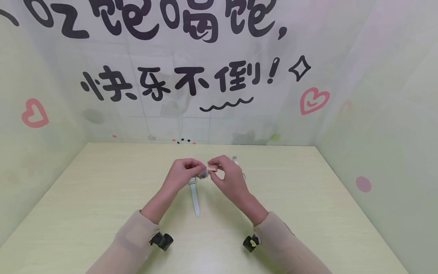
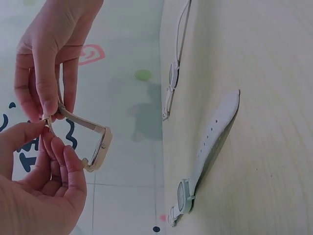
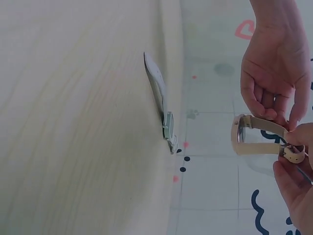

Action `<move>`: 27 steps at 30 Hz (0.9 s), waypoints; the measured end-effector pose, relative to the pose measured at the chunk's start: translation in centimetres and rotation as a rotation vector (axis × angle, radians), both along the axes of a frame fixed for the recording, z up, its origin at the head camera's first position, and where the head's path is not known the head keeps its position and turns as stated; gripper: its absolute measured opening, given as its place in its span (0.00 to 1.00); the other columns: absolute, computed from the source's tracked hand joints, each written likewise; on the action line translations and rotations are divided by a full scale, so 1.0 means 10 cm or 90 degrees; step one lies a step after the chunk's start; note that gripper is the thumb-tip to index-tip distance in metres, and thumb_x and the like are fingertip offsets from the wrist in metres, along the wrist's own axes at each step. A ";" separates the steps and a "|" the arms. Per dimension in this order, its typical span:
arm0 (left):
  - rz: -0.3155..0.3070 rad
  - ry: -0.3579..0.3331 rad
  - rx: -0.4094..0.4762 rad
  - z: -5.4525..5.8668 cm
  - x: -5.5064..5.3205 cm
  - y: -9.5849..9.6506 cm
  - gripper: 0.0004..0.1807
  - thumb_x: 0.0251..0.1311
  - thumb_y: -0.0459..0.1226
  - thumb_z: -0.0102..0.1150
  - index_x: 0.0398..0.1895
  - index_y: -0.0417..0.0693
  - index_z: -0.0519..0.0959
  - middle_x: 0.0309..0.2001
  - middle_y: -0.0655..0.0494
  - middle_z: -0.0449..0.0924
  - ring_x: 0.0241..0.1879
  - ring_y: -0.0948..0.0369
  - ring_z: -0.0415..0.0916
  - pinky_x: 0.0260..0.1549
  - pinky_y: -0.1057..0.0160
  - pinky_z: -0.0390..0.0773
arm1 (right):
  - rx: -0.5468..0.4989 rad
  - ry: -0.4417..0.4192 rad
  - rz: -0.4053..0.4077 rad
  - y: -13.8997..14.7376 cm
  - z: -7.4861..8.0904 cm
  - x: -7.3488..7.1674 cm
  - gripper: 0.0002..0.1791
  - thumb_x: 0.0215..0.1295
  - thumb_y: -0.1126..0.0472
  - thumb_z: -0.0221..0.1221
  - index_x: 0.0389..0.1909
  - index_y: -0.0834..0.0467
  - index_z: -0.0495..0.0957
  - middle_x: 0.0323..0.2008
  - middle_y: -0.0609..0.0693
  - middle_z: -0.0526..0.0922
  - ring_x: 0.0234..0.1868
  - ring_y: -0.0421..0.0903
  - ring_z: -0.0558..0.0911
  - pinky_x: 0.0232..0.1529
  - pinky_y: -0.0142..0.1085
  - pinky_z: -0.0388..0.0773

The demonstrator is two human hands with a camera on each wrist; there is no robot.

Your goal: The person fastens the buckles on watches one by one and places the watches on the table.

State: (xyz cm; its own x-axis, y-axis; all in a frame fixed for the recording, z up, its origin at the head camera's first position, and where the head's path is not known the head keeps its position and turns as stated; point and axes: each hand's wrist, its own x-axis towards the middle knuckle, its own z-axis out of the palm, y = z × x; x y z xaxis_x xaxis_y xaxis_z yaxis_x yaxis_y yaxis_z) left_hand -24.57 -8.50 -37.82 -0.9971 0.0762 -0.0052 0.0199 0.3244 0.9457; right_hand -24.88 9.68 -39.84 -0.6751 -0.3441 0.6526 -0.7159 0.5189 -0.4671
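Both hands hold a wristwatch with a beige strap (image 1: 212, 168) above the table. In the left wrist view its squarish case (image 2: 100, 149) hangs from the strap, which is bent into a loop. My left hand (image 1: 183, 174) pinches the strap between thumb and fingers. My right hand (image 1: 232, 178) pinches it from the other side, close to the left fingertips. The buckle (image 3: 283, 151) shows between the hands in the right wrist view; fingers partly hide whether the strap is fastened. Below the left hand lies a pale-strapped watch (image 1: 194, 199).
Another light-strapped watch (image 1: 235, 161) lies behind the right hand, partly hidden by it. The pale wood-grain table (image 1: 291, 213) ends at a back wall sheet (image 1: 219, 129) with printed lettering. Side sheets stand left and right. Small black cameras (image 1: 163, 241) sit at both wrists.
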 end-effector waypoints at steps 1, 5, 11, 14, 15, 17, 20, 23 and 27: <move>-0.006 -0.004 0.007 0.00 0.00 0.00 0.12 0.65 0.38 0.61 0.44 0.37 0.84 0.39 0.46 0.87 0.36 0.61 0.82 0.44 0.63 0.82 | 0.019 -0.001 -0.006 -0.01 -0.01 0.00 0.14 0.61 0.67 0.67 0.48 0.60 0.80 0.44 0.52 0.85 0.46 0.45 0.84 0.52 0.33 0.84; -0.024 -0.005 0.006 -0.01 -0.01 0.01 0.13 0.66 0.37 0.59 0.44 0.34 0.83 0.39 0.46 0.87 0.36 0.62 0.84 0.50 0.55 0.83 | 0.079 -0.009 -0.037 -0.04 0.00 0.01 0.16 0.63 0.60 0.68 0.52 0.56 0.83 0.47 0.48 0.88 0.48 0.44 0.84 0.52 0.37 0.83; -0.026 -0.008 -0.021 0.00 -0.02 0.02 0.13 0.66 0.37 0.57 0.43 0.34 0.82 0.40 0.45 0.86 0.37 0.61 0.81 0.42 0.66 0.80 | 0.070 -0.007 -0.049 -0.06 0.02 0.02 0.12 0.63 0.61 0.68 0.47 0.55 0.85 0.42 0.47 0.89 0.44 0.43 0.85 0.48 0.36 0.83; -0.020 -0.009 -0.032 0.01 -0.03 0.01 0.14 0.66 0.37 0.55 0.43 0.35 0.82 0.40 0.45 0.86 0.38 0.59 0.79 0.40 0.68 0.78 | 0.058 0.001 -0.049 -0.07 0.02 0.03 0.11 0.62 0.61 0.68 0.46 0.55 0.86 0.41 0.47 0.89 0.43 0.43 0.85 0.47 0.35 0.83; -0.018 -0.007 -0.035 0.01 -0.03 0.01 0.14 0.66 0.37 0.55 0.43 0.35 0.82 0.40 0.45 0.86 0.38 0.59 0.78 0.39 0.68 0.78 | 0.054 0.004 -0.049 -0.07 0.03 0.03 0.11 0.61 0.61 0.69 0.45 0.56 0.86 0.41 0.48 0.89 0.43 0.43 0.85 0.47 0.35 0.83; -0.016 -0.007 -0.039 0.01 -0.03 0.00 0.14 0.65 0.38 0.54 0.43 0.35 0.82 0.40 0.45 0.85 0.39 0.58 0.78 0.40 0.67 0.78 | 0.048 0.010 -0.048 -0.07 0.03 0.03 0.12 0.61 0.61 0.69 0.45 0.56 0.86 0.41 0.48 0.89 0.42 0.43 0.85 0.47 0.35 0.84; -0.011 -0.008 -0.042 0.01 -0.04 -0.02 0.14 0.65 0.37 0.53 0.44 0.35 0.81 0.41 0.45 0.85 0.39 0.58 0.78 0.41 0.67 0.79 | 0.037 0.014 -0.046 -0.07 0.03 0.02 0.11 0.60 0.61 0.69 0.44 0.56 0.86 0.40 0.48 0.89 0.42 0.43 0.85 0.46 0.35 0.84; -0.003 -0.014 -0.035 0.01 -0.05 -0.05 0.15 0.65 0.37 0.52 0.45 0.33 0.81 0.41 0.44 0.84 0.38 0.59 0.78 0.42 0.66 0.80 | 0.014 0.012 -0.038 -0.06 0.03 0.02 0.11 0.60 0.62 0.69 0.43 0.57 0.86 0.39 0.49 0.89 0.41 0.43 0.86 0.45 0.35 0.84; 0.004 -0.024 -0.022 0.00 -0.06 -0.08 0.16 0.67 0.37 0.52 0.47 0.31 0.80 0.41 0.41 0.83 0.38 0.59 0.79 0.47 0.61 0.83 | -0.016 0.004 -0.025 -0.05 0.03 0.03 0.10 0.60 0.63 0.69 0.43 0.58 0.86 0.38 0.50 0.89 0.40 0.44 0.87 0.44 0.34 0.85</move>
State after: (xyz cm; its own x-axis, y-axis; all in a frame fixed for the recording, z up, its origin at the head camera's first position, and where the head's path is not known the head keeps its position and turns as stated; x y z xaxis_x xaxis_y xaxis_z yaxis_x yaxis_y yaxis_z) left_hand -25.18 -9.30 -37.83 -0.9965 0.0697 -0.0458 -0.0180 0.3566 0.9341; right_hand -24.63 9.14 -39.54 -0.6833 -0.3012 0.6651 -0.6985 0.5350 -0.4753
